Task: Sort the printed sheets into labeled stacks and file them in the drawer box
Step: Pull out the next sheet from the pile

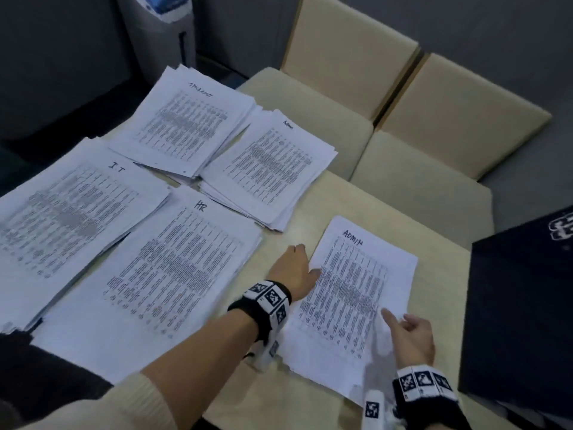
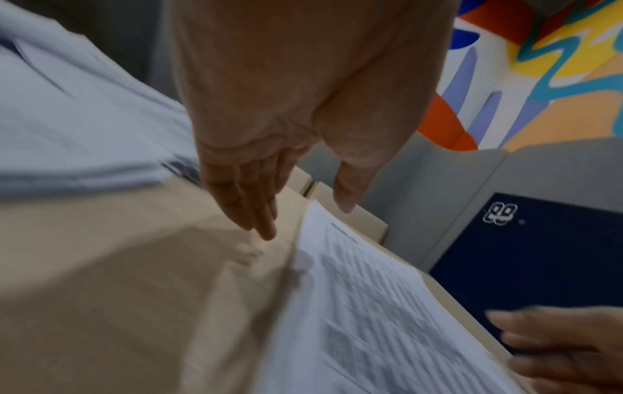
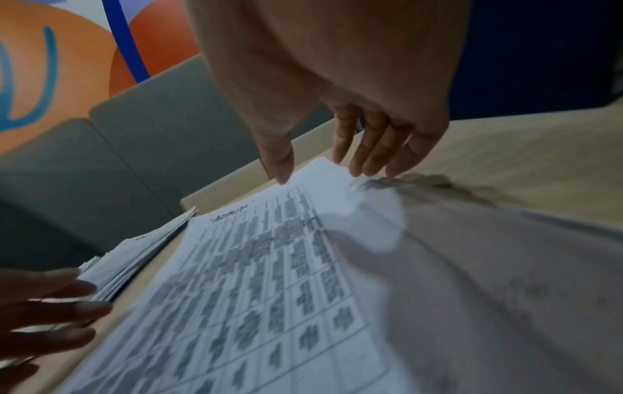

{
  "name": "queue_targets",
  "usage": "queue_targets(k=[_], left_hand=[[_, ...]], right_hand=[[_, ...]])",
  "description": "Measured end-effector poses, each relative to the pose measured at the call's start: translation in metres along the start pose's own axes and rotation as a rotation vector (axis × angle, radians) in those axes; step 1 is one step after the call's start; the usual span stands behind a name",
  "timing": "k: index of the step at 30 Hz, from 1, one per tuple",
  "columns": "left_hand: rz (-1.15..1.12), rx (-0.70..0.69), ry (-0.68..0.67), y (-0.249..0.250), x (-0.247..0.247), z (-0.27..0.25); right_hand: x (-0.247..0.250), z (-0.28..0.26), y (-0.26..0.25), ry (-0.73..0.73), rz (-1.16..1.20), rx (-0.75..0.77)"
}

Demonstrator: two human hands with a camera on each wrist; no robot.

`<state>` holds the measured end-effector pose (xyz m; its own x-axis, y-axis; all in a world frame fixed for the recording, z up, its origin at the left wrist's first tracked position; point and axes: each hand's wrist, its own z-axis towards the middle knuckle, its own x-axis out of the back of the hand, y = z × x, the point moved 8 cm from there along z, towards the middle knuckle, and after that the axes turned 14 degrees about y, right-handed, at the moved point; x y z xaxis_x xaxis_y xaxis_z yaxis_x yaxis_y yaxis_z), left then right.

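A printed sheet headed "ADMIN" (image 1: 350, 290) lies on the beige table (image 1: 297, 398) at the front right. My left hand (image 1: 299, 265) rests at its left edge, fingers straight and down on the table, thumb over the paper (image 2: 371, 306). My right hand (image 1: 403, 324) touches the sheet's right edge with thumb and straight fingertips (image 3: 364, 165); it holds nothing. Four labelled stacks lie to the left: "HR" (image 1: 161, 274), "IT" (image 1: 71, 206), "Admin" (image 1: 269, 169) and a far one (image 1: 192, 125) whose label I cannot read. The dark navy box (image 1: 521, 321) stands at the right edge.
Two beige chairs (image 1: 341, 72) (image 1: 449, 113) are pushed against the table's far side. A grey machine (image 1: 161, 32) stands on the floor at the back left. A strip of bare table (image 1: 279, 240) runs between the HR stack and the ADMIN sheet.
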<state>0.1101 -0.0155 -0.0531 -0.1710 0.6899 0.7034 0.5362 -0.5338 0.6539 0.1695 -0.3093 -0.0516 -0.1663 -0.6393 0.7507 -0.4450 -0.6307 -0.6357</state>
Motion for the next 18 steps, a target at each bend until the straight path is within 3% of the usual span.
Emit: queue_targets(k=[6,9,13,18], left_hand=[[0.194,-0.009,0.160,0.035,-0.034,-0.015],[0.137,0.037,0.208,0.042,-0.037,-0.016],[0.007,-0.033,0.185,0.047,-0.049,-0.017],[0.110,0.166,0.391,0.020,-0.035,-0.015]], right_hand=[[-0.003,0.038,0.010,-0.092,-0.020,0.016],[-0.010,0.056,0.025,-0.153,-0.044,0.001],[-0.001,0.074,0.027,-0.155,-0.026,0.077],[0.027,0.089,0.041,-0.111,0.130,0.042]])
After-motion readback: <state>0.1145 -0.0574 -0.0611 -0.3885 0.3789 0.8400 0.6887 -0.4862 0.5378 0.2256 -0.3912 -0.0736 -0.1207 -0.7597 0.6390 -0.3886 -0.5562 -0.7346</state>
